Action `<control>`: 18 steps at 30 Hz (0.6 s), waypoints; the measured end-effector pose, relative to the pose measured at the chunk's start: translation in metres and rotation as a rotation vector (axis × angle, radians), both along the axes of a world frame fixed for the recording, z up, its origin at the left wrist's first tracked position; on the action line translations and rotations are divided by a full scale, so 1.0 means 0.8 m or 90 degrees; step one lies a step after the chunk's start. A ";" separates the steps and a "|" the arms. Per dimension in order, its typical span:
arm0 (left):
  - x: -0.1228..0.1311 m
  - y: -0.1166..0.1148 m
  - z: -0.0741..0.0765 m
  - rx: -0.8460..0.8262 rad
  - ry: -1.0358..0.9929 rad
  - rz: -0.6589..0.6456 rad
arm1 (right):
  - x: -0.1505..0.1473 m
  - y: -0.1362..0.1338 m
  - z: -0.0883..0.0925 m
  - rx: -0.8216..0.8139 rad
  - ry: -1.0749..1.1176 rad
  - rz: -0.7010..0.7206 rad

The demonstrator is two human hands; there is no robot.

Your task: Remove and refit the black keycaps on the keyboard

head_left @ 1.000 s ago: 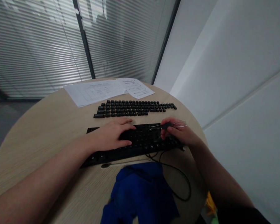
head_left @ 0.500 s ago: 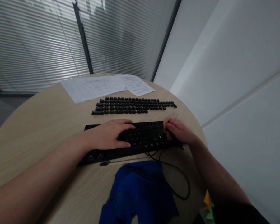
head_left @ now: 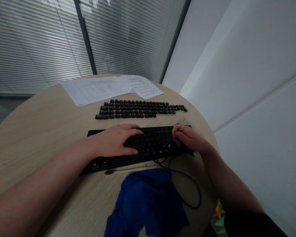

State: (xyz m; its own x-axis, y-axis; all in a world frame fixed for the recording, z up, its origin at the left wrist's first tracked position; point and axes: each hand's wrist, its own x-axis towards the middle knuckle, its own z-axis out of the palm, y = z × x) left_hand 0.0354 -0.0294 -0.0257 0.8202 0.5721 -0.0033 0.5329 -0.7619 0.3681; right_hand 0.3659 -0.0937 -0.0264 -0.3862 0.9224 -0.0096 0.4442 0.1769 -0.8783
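Note:
A black keyboard (head_left: 143, 157) lies slightly aslant on the table, many of its keycaps gone from the upper part. My left hand (head_left: 117, 140) rests flat across its left half, fingers spread and thumb apart. Over the right end, my right hand (head_left: 186, 136) is closed around a thin wire keycap puller (head_left: 185, 123), whose fine wires stick out above the fingers. The fingers hide most of that tool, and its contact with a key cannot be made out. Behind the keyboard, removed black keycaps (head_left: 138, 107) lie in several neat rows.
Printed papers (head_left: 96, 89) lie at the far side of the round wooden table (head_left: 39, 128). A blue cloth (head_left: 148, 200) is bunched at the near edge, beside a looped black cable (head_left: 199, 197). A thin pale stick-like tool (head_left: 135, 169) lies before the keyboard. A white wall (head_left: 261, 82) stands at the right.
The view has shifted slightly, so the table's things sit a little higher in it. Both hands keep nearly the same pose on the keyboard, the right one still closed.

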 end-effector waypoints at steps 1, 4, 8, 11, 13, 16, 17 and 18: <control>0.000 0.000 0.000 -0.001 0.000 -0.001 | 0.000 0.000 0.000 -0.001 0.000 -0.001; 0.000 0.000 0.000 -0.001 0.001 -0.002 | -0.001 -0.002 -0.001 -0.015 0.002 -0.001; 0.000 0.001 -0.001 -0.006 -0.003 -0.003 | -0.002 -0.005 0.000 -0.041 0.008 0.000; 0.000 0.002 -0.002 -0.004 0.000 -0.005 | -0.004 -0.008 0.003 -0.045 0.000 0.000; 0.000 0.001 -0.001 -0.004 -0.004 -0.008 | -0.006 -0.009 0.006 -0.047 -0.008 -0.003; 0.000 0.001 0.000 -0.007 -0.005 -0.008 | -0.010 -0.012 0.011 -0.069 -0.045 0.010; 0.001 0.000 0.000 -0.007 -0.004 -0.006 | -0.012 -0.013 0.012 -0.076 -0.063 0.013; 0.001 0.000 0.000 -0.006 -0.003 -0.005 | -0.013 -0.014 0.014 -0.078 -0.080 0.014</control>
